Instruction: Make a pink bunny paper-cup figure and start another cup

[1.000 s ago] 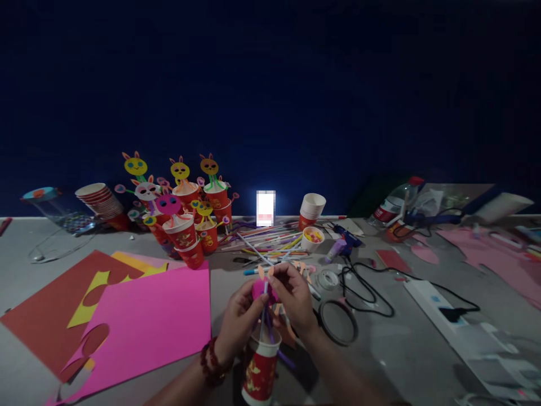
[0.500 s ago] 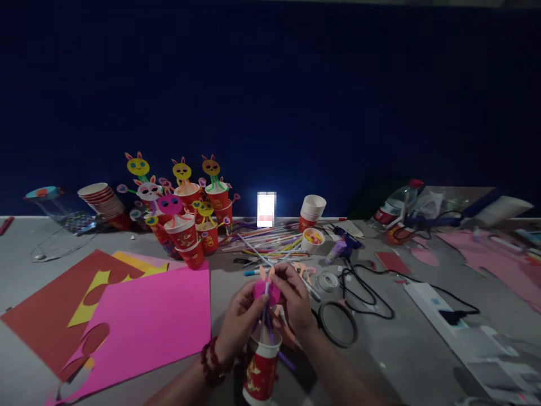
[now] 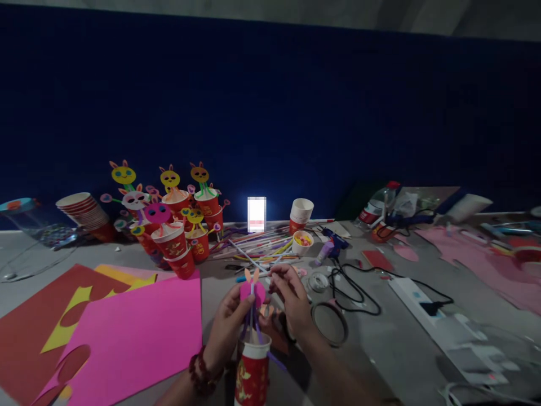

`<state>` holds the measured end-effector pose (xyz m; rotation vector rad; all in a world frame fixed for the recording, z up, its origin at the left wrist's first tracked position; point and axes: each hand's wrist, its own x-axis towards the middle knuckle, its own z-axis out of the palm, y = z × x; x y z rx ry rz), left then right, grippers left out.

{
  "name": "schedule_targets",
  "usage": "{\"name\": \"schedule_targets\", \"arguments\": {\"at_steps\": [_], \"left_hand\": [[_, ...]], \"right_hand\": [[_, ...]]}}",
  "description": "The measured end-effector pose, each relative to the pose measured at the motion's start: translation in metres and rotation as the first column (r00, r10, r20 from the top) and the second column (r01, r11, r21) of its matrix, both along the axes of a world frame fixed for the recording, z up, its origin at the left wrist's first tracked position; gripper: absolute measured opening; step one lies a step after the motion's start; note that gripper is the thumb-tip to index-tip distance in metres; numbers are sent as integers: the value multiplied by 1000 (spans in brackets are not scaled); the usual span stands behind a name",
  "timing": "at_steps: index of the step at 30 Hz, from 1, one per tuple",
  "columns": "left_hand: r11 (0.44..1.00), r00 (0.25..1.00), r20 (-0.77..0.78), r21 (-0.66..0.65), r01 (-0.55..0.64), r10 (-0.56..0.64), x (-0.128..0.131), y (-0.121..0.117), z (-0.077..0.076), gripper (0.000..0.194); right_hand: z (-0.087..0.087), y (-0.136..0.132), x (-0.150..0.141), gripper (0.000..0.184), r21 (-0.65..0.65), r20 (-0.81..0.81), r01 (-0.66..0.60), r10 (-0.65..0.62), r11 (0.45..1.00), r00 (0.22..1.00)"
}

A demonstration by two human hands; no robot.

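Observation:
My left hand [image 3: 231,317] is closed on a magenta paper disc [image 3: 259,294] with two orange paper ears [image 3: 252,276] on top. The thumb presses a pale strip at the back of the disc. Purple stems run from it into a red-and-white paper cup [image 3: 252,372] standing upright below. My right hand [image 3: 292,293] is just right of the disc, apart from it, its thumb and fingertips drawn together; whether something small is between them is hidden.
Finished cup figures [image 3: 171,231] stand at the back left behind coloured paper sheets [image 3: 156,327]. Pipe cleaners [image 3: 262,248], stacked cups [image 3: 301,213], a glue gun [image 3: 336,239], a tape roll [image 3: 329,324], a black cable [image 3: 363,309] and a power strip [image 3: 422,316] lie behind and to the right.
My right hand has let go of the orange ears and moved slightly away to the right. My left hand still holds the magenta disc. The camera view has turned a little right.

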<state>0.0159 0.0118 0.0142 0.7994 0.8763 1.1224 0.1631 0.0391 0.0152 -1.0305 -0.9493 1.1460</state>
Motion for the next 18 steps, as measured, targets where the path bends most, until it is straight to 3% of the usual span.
{"name": "schedule_targets", "arguments": {"at_steps": [4, 6, 7, 8, 9, 10, 11, 15, 18], "left_hand": [[998, 996, -80, -48, -40, 36, -4, 1, -4, 48], [997, 996, -82, -61, -42, 37, -7, 2, -9, 49], [997, 996, -78, -63, -43, 38, -7, 2, -11, 48], [997, 997, -74, -64, -42, 37, -8, 2, -12, 48], [997, 997, -74, -65, -39, 34, -8, 2, -13, 48], [997, 997, -74, -66, -33, 28, -8, 2, -14, 47], [998, 997, -75, -65, -26, 21, -8, 2, -14, 47], [998, 997, -78, -64, -5, 0, -4, 0, -12, 49], [998, 996, -90, -59, -10, 5, -3, -1, -10, 51]], "right_hand": [[-2, -3, 33, 24, 6, 129, -60, 59, 998, 990], [-3, -5, 61, 31, 12, 280, -86, 79, 996, 957], [-3, -6, 79, 35, 15, 369, -38, 30, 999, 929], [-4, -6, 97, 39, 4, 491, 53, -48, 999, 870], [-4, -4, 117, 43, -5, 644, 167, -124, 986, 755], [-4, 0, 137, 47, 10, 790, 306, -195, 952, 582], [-4, 5, 157, 48, 14, 837, 372, -214, 928, 503], [-5, 45, 215, 40, -21, 944, 508, -150, 861, 293], [-11, 81, 229, 44, -138, 975, 541, 16, 829, 223]]}}
